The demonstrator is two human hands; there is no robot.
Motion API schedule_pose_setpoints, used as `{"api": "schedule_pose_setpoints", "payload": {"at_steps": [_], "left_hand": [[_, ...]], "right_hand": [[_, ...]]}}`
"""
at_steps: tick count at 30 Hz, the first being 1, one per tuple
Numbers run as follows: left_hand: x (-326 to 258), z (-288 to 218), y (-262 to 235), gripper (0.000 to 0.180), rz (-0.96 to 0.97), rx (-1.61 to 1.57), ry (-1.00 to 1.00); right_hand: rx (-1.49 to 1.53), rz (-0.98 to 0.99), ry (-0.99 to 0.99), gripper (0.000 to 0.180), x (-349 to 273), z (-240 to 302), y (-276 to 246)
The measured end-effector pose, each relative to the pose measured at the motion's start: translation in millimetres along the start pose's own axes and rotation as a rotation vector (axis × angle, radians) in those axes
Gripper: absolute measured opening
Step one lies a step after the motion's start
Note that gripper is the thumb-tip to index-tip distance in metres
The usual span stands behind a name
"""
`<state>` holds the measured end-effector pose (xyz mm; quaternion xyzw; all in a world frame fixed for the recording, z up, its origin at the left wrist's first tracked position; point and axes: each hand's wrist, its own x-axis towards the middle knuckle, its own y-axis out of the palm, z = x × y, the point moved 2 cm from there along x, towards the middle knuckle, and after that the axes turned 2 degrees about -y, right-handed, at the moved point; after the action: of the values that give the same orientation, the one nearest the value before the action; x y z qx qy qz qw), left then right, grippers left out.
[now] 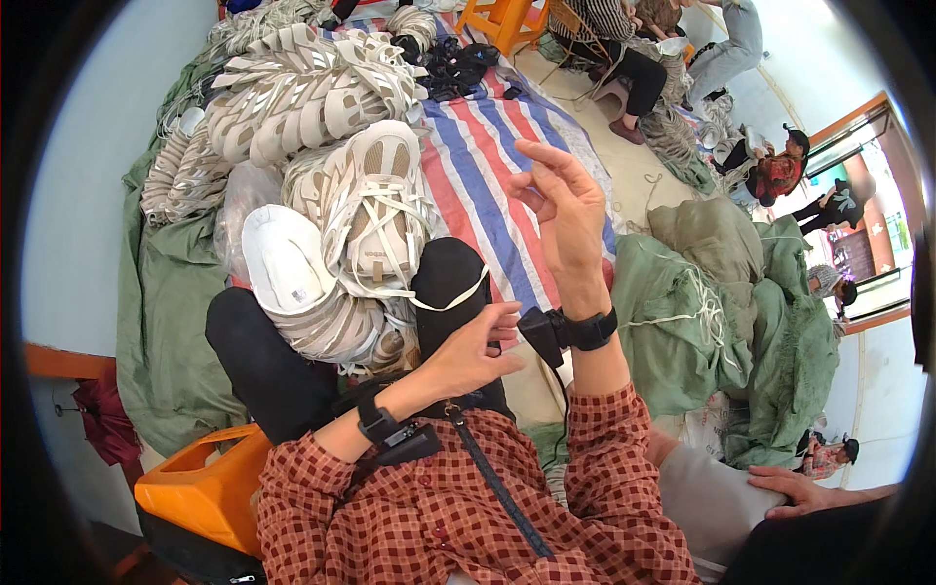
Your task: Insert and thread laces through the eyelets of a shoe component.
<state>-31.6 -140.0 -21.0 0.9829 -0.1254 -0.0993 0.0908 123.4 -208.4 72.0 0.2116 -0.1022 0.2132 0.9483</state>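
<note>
A beige-and-white shoe upper with a white lace threaded across its front stands between my knees, toe pointing away. From it a loose lace loops right over my dark trouser leg, its end curling upward near my left hand. My left hand hovers over my lap with thumb and fingers apart, holding nothing visible. Farther up and to the right, my right hand is raised above the striped sheet, fingers loosely bent and spread, nothing visible in them. A white-lined upper rests against the left of the laced one.
Stacked shoe uppers lie beyond on a red, white and blue striped sheet. Green sacks with loose laces sit at right. An orange chair is at lower left. Another person's hand rests at lower right; others sit farther off.
</note>
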Motion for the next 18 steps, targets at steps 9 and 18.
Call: {"api": "schedule_pose_setpoints", "payload": {"at_steps": [9, 18], "left_hand": [[10, -1, 26, 0.053, 0.154, -0.226, -0.067], [10, 12, 20, 0.055, 0.024, -0.193, 0.008]], "right_hand": [[-0.547, 0.001, -0.323, 0.018, -5, 2, 5], [-0.884, 0.124, -0.514, 0.02, -6, 17, -3]]}}
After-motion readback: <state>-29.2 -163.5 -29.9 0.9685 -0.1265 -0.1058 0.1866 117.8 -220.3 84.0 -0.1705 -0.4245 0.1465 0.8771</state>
